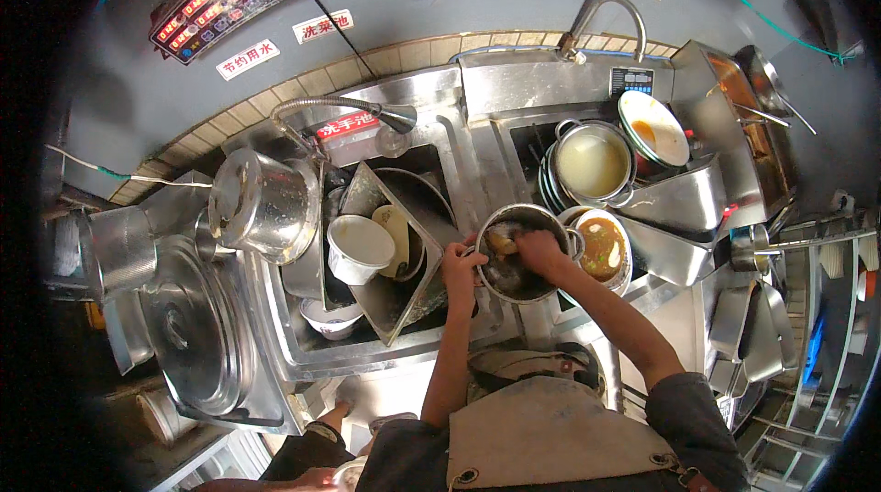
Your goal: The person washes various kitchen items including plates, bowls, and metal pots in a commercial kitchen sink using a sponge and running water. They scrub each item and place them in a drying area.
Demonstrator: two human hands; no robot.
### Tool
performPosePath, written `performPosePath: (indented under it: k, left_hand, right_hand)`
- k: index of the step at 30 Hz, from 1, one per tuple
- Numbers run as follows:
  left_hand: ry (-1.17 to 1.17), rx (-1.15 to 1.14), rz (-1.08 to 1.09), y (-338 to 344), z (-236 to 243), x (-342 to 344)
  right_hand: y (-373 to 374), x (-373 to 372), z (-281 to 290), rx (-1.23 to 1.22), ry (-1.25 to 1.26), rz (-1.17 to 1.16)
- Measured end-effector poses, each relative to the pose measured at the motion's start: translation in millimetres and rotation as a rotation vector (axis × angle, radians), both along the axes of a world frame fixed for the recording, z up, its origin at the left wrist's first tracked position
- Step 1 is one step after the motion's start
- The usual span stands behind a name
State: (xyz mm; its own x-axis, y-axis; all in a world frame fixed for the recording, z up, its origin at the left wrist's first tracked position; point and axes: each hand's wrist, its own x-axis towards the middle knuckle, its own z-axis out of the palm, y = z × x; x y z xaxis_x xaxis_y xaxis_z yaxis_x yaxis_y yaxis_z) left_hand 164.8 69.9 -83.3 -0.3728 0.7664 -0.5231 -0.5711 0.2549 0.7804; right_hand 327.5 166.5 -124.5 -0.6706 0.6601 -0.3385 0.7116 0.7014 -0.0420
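Observation:
A metal pot (pixel 496 285) with side handles is tilted over the divider between two sink basins, its mouth facing me. My left hand (pixel 462 272) is closed on its left handle and rim. Deep inside the pot, my right hand (pixel 541 255) has its fingers curled near the inner wall. A tan lump (pixel 500 242) shows at those fingertips; whether it is gripped, and what it is, I cannot make out. Touching the pot's right side is a bowl of brown soupy leftovers (pixel 603 249).
Right basin: a pot of cloudy liquid (pixel 595 162), stacked plates (pixel 656 128) and metal pans (pixel 679 195). Left basin: a slanted metal tray (pixel 390 295) and a white tub (pixel 360 249). A large steel pot (pixel 262 203) stands left. Another person's hand (pixel 317 478) shows at lower left.

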Motion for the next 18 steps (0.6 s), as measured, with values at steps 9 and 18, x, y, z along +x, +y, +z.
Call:
performPosePath:
  k: [9, 18]
  left_hand:
    - [0.081, -0.042, 0.000, -4, -30, 2]
    - [-0.130, 0.061, -0.007, -13, -9, 2]
  right_hand:
    - [-54, -36, 24, -0.163, 0.118, 0.258]
    - [11, -31, -13, 0.079, -0.064, -0.037]
